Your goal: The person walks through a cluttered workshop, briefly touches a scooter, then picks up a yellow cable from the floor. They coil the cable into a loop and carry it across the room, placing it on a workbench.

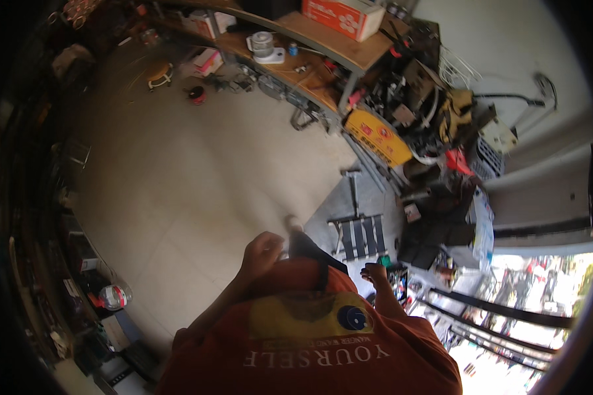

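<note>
Workshop floor (178, 164) edged with clutter (402, 99), apparently pushed aside for walking room.
Left hand (263, 250) is held before the orange shirt (296, 378), its grip slack, fingers loosely curled, seemingly because nothing is being carried; the right hand (374, 272) is half curled, and whether anything is held cannot be told. Near it in view, a dark-strapped frame (362, 238) is set on the floor, probably to be kept out of the way.

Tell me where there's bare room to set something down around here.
The widest bare patch is the pale floor, bordered by your left hand, the small round stool and the wooden bench. It's crowded at right, where clutter heaps up beside the yellow panel.
</note>
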Demonstrator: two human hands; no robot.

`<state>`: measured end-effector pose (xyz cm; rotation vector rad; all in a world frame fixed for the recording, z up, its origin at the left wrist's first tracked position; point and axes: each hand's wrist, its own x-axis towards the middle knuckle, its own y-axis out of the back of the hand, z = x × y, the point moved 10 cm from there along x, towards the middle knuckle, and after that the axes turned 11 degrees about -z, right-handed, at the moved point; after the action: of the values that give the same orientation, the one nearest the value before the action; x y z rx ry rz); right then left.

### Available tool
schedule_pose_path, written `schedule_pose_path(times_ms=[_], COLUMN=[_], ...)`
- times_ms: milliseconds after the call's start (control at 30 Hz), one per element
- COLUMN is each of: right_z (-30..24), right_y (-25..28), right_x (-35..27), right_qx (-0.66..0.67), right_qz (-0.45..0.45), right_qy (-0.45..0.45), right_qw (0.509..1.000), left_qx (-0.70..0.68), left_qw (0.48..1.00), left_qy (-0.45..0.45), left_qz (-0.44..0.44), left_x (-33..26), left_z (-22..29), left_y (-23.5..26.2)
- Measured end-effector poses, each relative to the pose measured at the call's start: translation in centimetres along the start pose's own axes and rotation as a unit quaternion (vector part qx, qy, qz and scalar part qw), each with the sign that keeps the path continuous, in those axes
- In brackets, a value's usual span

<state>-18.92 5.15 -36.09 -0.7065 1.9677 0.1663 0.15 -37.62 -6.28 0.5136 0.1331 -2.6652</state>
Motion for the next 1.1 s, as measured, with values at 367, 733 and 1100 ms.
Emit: schedule_pose_path(times_ms=[367,733,1100], right_z=[-20.8,-32.1,-26.9], right_y=[-12.7,-27.6,-44.7], right_x=[14.4,24.6,27.2], right_qx=[-0.191,-0.304,-0.211], right_qz=[-0.024,-0.076,-0.086], right_qy=[-0.041,0.001,-0.090], right_qw=[0.980,0.950,0.970], left_qx=[-0.084,0.072,-0.007], left_qw=[0.987,0.988,0.987], left_qy=[0.036,-0.028,0.062], left_qz=[0.136,0.134,0.150], left_x=[7.1,12.8,16.7], left_z=[6.1,7.8,8.6], left_y=[8.5,21.4,46.4])
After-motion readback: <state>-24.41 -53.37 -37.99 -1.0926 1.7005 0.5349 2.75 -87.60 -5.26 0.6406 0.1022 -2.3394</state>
